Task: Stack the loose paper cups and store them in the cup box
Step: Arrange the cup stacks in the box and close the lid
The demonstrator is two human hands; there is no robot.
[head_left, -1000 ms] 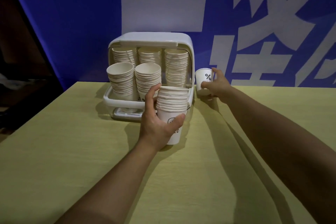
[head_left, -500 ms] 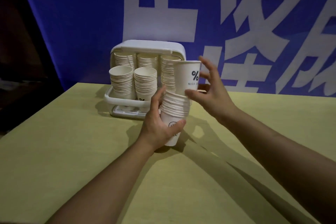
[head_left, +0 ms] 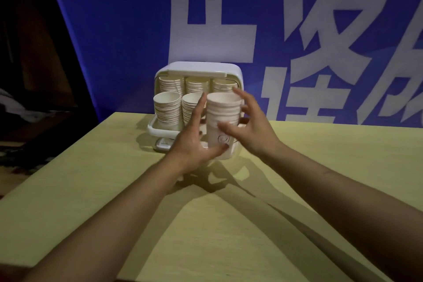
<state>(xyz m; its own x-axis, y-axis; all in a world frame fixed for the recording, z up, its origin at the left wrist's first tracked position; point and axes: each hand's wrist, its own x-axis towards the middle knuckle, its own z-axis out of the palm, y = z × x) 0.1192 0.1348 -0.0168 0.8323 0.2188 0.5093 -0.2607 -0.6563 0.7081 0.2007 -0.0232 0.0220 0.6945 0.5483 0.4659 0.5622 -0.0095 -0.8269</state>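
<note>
We see a dim scene: long arm shadows cross the table, fingers blur, and the edges bend and darken.

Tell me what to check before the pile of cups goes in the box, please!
1. Left hand holds the pile of cups near its bottom: ok.
2. Right hand steadies the pile: cannot tell, its fingers are spread beside it and blurred.
3. Pile is straight, not leaning: ok.
4. Box is open at the front: ok.
5. Free spot in the box: cannot tell. The back row shows three piles and the front row two, but the held pile hides the front right corner.
6. Table by the box has no loose cups left: ok, as far as can be seen.
</note>
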